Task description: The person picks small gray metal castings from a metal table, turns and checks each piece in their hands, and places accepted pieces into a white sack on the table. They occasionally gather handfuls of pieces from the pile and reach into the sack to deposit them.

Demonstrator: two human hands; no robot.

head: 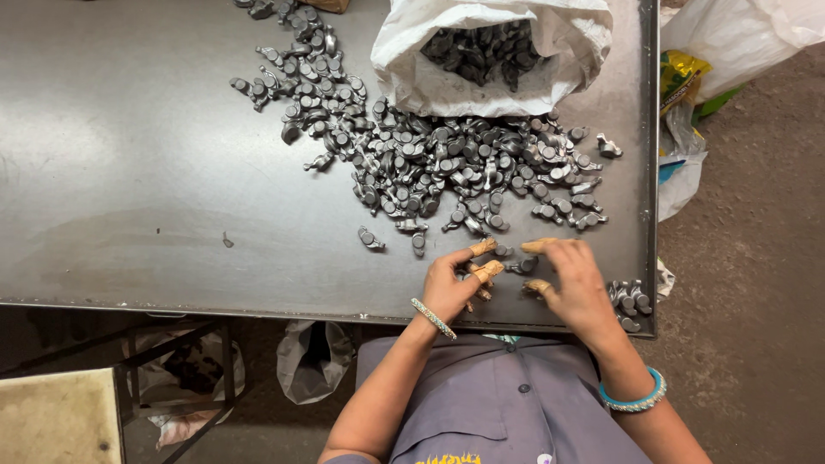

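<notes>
- Metal table (129, 172): the whole 9 o'clock side of its dark top is bare apart from a stray speck, the widest open room for sliding parts; its near edge runs just below the hands at 6 o'clock.
- Pile of small grey metal parts (447, 163): spread from 11 o'clock across the centre towards 2 o'clock, with a few strays loose at its near fringe.
- White sack (481, 60): lies on the table at 12 o'clock, mouth open towards the pile, more of the same parts inside.
- Left hand (451, 279): at 6 o'clock, fingertips in tan covers, thumb and forefinger curled towards a part at the pile's fringe; whether it has actually pinched one I cannot tell.
- Single metal part (522, 266): lies on the table between the two hands, close to the fingers of both.
- Right hand (574, 283): just right of the left, palm down, fingers bent over the table; anything under them is hidden, so its grip cannot be told.
- Step in hand, as I judge it: picking single parts off the fringe. The move calls for a fine fingertip pinch on one part without dragging its neighbours.
- Small cluster of parts (632, 299): at 4 o'clock, tight in the table's near right corner; the raised right rim leaves little room there.
</notes>
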